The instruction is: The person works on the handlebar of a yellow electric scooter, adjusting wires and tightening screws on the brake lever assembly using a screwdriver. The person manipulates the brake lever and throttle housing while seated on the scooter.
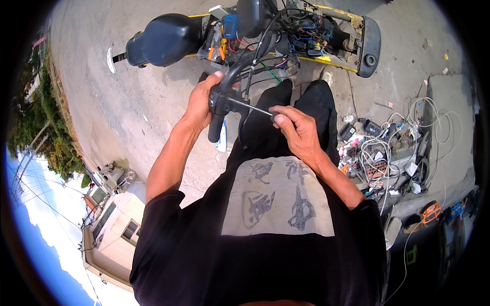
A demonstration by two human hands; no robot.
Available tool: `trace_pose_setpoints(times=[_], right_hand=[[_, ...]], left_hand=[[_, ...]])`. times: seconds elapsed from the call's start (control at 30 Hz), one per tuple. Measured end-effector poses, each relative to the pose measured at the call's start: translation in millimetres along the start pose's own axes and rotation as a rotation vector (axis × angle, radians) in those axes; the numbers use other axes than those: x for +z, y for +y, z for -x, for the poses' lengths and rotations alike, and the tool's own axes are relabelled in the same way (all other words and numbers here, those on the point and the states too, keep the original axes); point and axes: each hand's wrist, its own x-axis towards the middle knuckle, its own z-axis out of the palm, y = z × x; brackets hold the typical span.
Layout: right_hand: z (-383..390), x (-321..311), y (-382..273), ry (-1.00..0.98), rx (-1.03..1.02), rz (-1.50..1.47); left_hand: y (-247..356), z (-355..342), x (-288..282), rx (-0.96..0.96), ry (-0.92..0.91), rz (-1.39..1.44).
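Observation:
My left hand (201, 101) is wrapped round the far side of a black switch housing (220, 103) on a scooter's handlebar (244, 64), its thumb resting near the bar. A black rubber grip (216, 128) extends toward me below the housing. In my right hand (297, 127) is a screwdriver (253, 107), its handle mostly hidden by the closed fingers. The metal shaft points left, and its tip meets the housing's right side. Beside the housing hangs a brake lever (244, 125).
The stripped scooter has a black seat (171, 40), exposed wiring (309, 38) and a front bumper (370, 47). A blue multimeter (230, 25) and orange-handled tools (222, 49) lie by the seat. Coiled pale cable (380, 158) and scrap cover the ground at right.

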Motion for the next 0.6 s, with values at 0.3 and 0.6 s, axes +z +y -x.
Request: trace_pose_setpoints(times=[0.3, 0.6], right_hand=[[-4, -7, -1, 0.018, -0.073, 0.044], [-21, -18, 8, -0.237, 0.444, -0.610]], left_hand=[[-4, -1, -6, 0.073, -0.049, -0.048], [-2, 0, -6, 0.102, -0.055, -0.043]])
